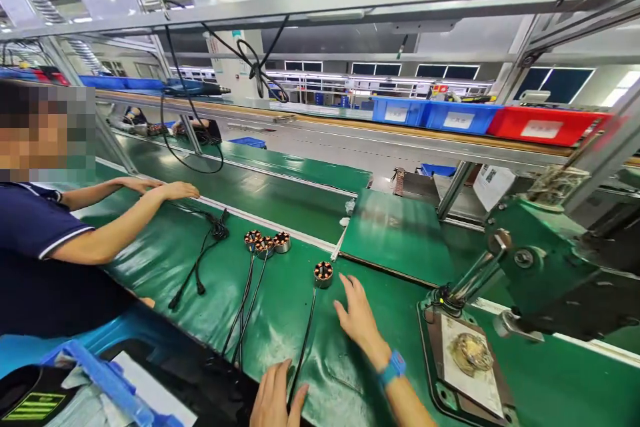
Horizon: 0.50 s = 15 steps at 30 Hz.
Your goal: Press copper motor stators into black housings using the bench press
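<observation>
In the head view, a metal ring with copper coils [323, 280] is standing on the green tabletop [283, 303] close to its far edge, its black cable [308, 330] trailing toward the near edge. The right hand [357, 317] is hovering or resting just beside that ring, fingers spread and holding nothing. The left hand [276, 395] is reaching over the near edge with the cable passing between thumb and fingers; whether they are pinching it I cannot tell. Three similar rings [265, 252] are sitting together farther left by the far edge. Judging progress, one ring is getting attention, apart from the others, its cable already attached; whether those three are finished or waiting is not showing, and neither hand is gripping a ring yet.
</observation>
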Tool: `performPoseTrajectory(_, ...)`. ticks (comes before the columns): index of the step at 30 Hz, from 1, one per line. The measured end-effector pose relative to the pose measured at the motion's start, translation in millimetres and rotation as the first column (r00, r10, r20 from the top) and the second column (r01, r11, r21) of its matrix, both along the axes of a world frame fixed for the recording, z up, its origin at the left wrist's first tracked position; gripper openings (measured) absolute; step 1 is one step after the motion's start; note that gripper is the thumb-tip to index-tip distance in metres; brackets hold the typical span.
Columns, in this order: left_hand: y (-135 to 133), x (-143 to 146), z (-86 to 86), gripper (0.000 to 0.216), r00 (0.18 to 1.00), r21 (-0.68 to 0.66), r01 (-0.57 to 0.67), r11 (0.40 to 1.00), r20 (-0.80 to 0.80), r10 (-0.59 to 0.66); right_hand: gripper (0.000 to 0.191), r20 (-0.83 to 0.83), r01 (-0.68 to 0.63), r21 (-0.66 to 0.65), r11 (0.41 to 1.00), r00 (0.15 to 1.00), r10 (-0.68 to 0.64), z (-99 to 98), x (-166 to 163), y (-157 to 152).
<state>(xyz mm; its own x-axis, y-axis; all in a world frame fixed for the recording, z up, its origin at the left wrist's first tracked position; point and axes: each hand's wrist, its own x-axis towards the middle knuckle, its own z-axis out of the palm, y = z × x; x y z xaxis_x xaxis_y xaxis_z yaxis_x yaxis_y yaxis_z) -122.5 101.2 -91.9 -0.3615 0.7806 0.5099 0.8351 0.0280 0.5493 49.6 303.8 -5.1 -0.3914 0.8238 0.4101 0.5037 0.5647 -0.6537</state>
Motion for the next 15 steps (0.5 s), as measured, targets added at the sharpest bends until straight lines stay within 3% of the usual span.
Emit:
performPoseTrajectory(2,4.4,-0.9,-8.1,0.034,0.998,-0.043,0.022,0.999,-0.05,-0.024,0.065,0.065,0.001,-0.039,0.999,0.998,0.002,10.9,-32.7,28.2)
performPoseTrajectory(4,0.2,7.9,-10.1,0.028,0.999,-0.084,0.027,0.996,-0.02,-0.029,0.058,0.075,-0.009,-0.055,0.998,0.997,0.013,10.7,-52.8,37.7)
performPoseTrajectory(8,-29.0,37.2,1.9,0.029,0.981,-0.161,0.042,0.986,0.194,-0.01,0.027,0.07,-0.017,-0.082,0.996,0.997,0.023,-1.0,-59.3,18.1)
performPoseTrajectory(11,-54.2,51.3,17.7,0.028,0.933,-0.246,0.01,0.969,0.35,0.079,0.049,0.073,0.014,-0.119,0.993,0.997,-0.005,-9.1,-50.0,3.0)
performPoseTrajectory(15,-90.2,35.2,54.0,0.036,0.933,-0.323,0.001,0.946,0.342,0.115,0.071,0.128,0.086,-0.144,0.986,0.989,-0.067,-24.7,-24.3,-19.5)
